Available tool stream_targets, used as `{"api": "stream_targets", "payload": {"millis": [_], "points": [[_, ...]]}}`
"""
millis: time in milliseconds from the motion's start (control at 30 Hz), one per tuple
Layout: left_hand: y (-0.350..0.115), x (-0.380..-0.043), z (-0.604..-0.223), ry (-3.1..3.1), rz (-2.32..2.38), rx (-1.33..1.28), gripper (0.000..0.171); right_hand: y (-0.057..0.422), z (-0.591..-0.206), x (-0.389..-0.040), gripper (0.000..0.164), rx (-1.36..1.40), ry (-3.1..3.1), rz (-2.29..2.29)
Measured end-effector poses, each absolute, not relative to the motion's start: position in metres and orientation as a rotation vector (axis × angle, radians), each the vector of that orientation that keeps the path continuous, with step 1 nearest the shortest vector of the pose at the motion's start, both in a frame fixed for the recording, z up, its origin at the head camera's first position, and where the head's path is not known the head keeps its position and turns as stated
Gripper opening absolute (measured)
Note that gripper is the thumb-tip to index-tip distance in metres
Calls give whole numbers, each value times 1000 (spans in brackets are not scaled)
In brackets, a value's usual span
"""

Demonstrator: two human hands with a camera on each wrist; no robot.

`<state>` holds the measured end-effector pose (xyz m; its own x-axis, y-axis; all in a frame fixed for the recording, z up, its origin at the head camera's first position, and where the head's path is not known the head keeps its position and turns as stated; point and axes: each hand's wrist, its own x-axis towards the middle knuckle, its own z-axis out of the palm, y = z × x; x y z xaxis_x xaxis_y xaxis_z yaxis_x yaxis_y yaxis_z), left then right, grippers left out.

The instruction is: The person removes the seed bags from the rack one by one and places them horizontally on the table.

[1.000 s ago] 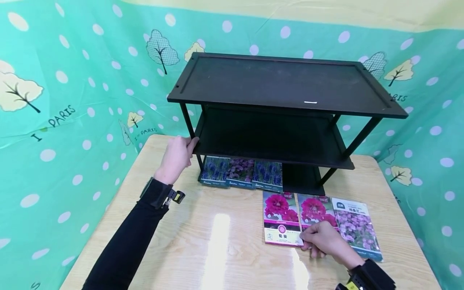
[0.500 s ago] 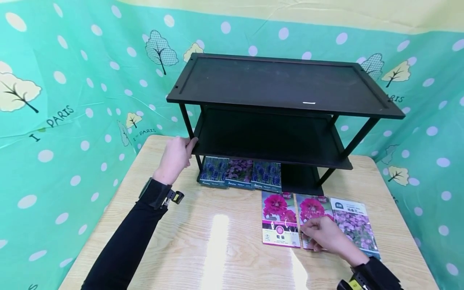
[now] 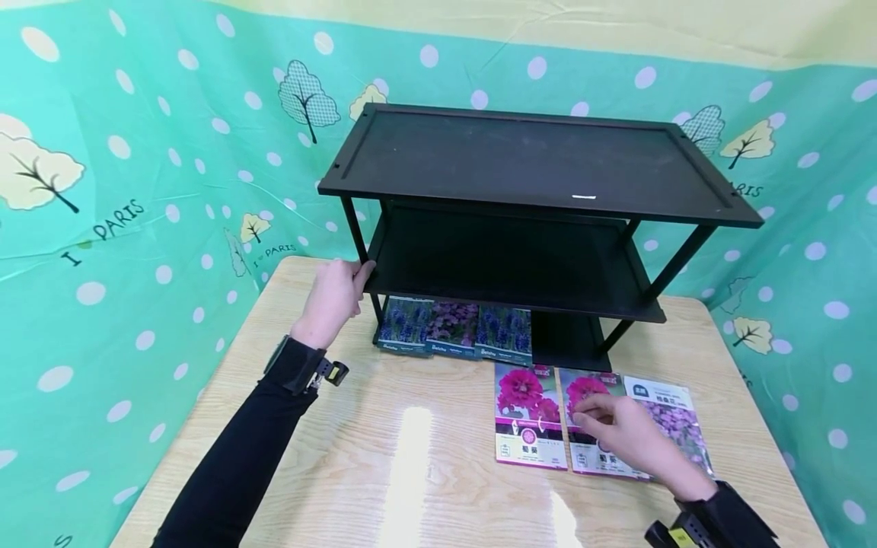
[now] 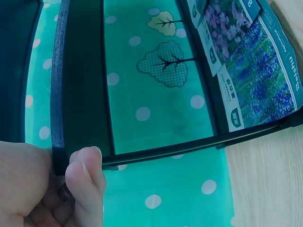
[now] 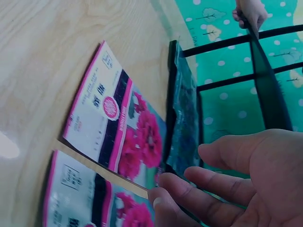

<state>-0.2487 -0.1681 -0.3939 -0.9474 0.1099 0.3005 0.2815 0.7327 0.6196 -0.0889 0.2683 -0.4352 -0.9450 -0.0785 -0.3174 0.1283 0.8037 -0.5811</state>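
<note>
My left hand (image 3: 332, 297) grips the left front corner of the middle tier of a black three-tier shelf (image 3: 507, 251); in the left wrist view, the thumb and fingers (image 4: 87, 170) close around that corner. Over the middle of three flower seed packets in front of the shelf is my right hand (image 3: 626, 430), its fingers loosely bent with nothing between them. That packet (image 3: 589, 460) and the pink-flowered packet (image 3: 527, 418) to its left look alike. The third, a purple-flowered packet (image 3: 674, 403), is partly hidden behind the right hand and wrist.
On the shelf's bottom tier, several packets (image 3: 455, 327) with blue and purple flowers stand in a row at the left. Bare black surface (image 3: 569, 339) shows to their right. A wooden table (image 3: 308, 472) carries everything, and a green patterned curtain (image 3: 171, 152) hangs behind.
My right hand has moved up and right, off the gap between the two pink packets, uncovering the lower part of the middle one. My left hand stays on the shelf corner.
</note>
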Motion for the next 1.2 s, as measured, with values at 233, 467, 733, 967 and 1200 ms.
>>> {"api": "stream_targets", "payload": {"millis": [233, 467, 733, 967, 1200], "points": [[-168, -247, -394, -2694, -1023, -311, 46, 265, -420, -84, 34, 9, 2663, -959], [-167, -246, -392, -2686, -1018, -311, 47, 257, -407, -77, 34, -82, 2725, -909], [-167, -245, -392, -2696, -1056, -301, 46, 259, -398, -71, 36, -97, 2779, -875], [-168, -245, -396, -2692, -1063, -286, 46, 262, -393, -68, 38, -121, 2804, -862], [-167, -245, -395, -2653, -1070, -306, 48, 264, -390, -76, 40, -161, 2864, -817]]}}
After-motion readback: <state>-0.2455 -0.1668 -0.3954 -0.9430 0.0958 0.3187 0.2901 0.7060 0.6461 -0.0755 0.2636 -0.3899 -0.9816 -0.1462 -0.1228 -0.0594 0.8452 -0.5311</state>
